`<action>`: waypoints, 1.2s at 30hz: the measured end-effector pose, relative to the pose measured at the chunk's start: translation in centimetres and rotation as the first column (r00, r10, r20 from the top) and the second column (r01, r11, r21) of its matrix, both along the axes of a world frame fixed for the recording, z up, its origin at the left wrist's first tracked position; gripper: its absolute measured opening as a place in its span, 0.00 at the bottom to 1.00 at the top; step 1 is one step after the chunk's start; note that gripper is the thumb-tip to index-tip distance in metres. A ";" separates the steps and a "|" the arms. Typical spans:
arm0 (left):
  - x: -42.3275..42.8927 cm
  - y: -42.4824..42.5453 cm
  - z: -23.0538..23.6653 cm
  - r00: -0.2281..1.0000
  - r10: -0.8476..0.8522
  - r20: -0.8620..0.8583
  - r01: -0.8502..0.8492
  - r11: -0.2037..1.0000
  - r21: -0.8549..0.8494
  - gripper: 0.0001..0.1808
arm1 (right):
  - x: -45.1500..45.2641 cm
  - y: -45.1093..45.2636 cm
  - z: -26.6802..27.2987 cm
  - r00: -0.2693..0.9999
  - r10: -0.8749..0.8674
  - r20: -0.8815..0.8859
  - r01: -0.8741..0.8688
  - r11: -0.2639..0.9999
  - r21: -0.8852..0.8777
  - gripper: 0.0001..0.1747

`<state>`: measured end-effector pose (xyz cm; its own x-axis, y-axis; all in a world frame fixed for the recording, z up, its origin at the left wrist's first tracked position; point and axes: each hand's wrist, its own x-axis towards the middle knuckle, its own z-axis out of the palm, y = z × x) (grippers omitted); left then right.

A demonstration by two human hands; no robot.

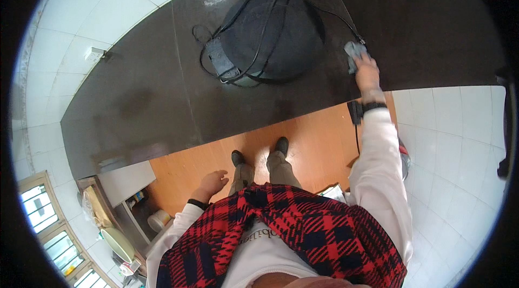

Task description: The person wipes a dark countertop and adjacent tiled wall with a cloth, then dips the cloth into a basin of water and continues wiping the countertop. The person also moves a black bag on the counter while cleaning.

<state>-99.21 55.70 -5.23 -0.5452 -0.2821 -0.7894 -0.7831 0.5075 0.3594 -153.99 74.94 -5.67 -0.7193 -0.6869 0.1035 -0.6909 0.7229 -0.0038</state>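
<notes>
My right hand (368, 72) is stretched out over the dark countertop (142, 97), pressing a crumpled grey cloth (353, 53) onto its surface. Just beyond the cloth lies the end of a black power cord (338, 15). The cord loops over a large round black appliance (279, 40), possibly an electric pan, which rests on the counter left of this hand. A grey box-like part (222, 59) sits on the appliance's left side. Low beside my body hangs my left hand (214, 184), empty, its fingers loosely bent and apart, above the floor.
White wall tiles (117, 8) bound the counter's far left, with a socket (94, 53) on them. A pale cabinet (129, 182) and a green oval basin (117, 244) stand at lower left. A black adapter-like object (355, 113) with a cable is by the counter's front edge.
</notes>
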 end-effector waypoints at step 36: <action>0.9 -0.4 0.6 0.998 0.052 0.032 -0.050 0.997 -0.061 0.19 | 5.0 -1.9 0.2 0.991 -0.130 0.011 0.127 0.979 0.158 0.23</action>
